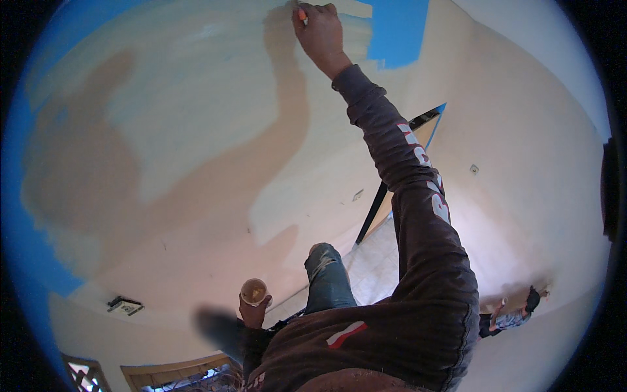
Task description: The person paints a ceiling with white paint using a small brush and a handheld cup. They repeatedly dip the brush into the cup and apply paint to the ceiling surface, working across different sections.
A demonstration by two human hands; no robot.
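Raised high against the wall (215, 85), my right hand (320, 39) is closed round a paintbrush with an orange handle (302, 16); its bristles are barely visible at the upper edge. Pale cream paint covers much of the wall around it in uneven strokes, and a bright blue patch (398, 36) shows just right of the hand. Low down, close to my body, my left hand (253, 315) grips a small round cup (254, 292) with some light brown paint inside. The cup's mouth faces up toward me.
A black-edged doorway (373, 210) opens beyond my right arm, with pale tiled floor (375, 264) below. An open wall box (125, 305) sits at lower left. Another person (513, 319) stands at lower right by a wall. A blurred dark shape (219, 326) lies beside my left hand.
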